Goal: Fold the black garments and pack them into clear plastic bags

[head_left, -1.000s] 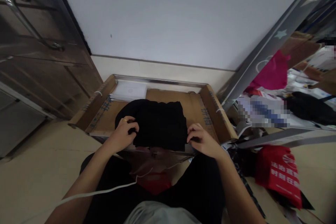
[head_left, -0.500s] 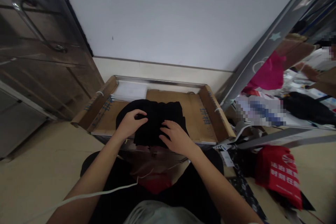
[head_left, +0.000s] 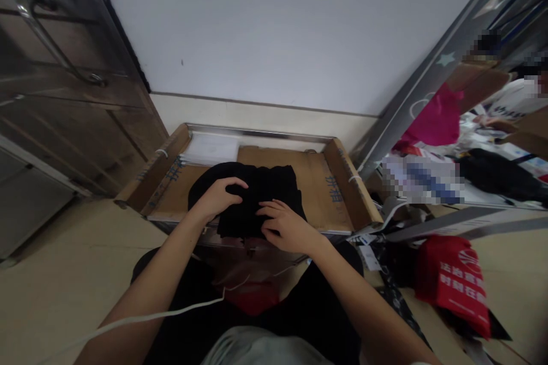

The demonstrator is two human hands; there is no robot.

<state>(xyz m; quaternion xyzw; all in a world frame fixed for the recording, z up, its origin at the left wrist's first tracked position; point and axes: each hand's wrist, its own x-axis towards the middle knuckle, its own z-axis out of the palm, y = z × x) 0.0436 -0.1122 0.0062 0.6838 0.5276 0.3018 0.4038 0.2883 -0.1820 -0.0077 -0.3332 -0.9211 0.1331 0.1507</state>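
A folded piece of black cloth point(head_left: 248, 214), perhaps a garment, lies in a shallow cardboard-lined tray point(head_left: 311, 174) in front of me. On its left part rests my left hand point(head_left: 217, 197), thumb and forefinger apart over the fabric. My right hand point(head_left: 282, 225) lies on the right part, its fingers spread and pointing left. Both hands look open, and no fabric shows pinched between the fingers. The cloth's folds are hard to make out in the dark. A stack of white sheets point(head_left: 209, 148) sits at the tray's back left.
Behind the tray is a white wall point(head_left: 274, 28); a door with a metal handle point(head_left: 60, 48) is at left. A grey post point(head_left: 440, 63) and cluttered shelf stand at right, with a person partly visible beyond. A red bag point(head_left: 454, 279) lies below. A white cable point(head_left: 162, 315) crosses my lap.
My left hand has shifted slightly right over the black cloth. My right hand has moved a little left, its fingers somewhat differently spread. The cloth looks almost the same.
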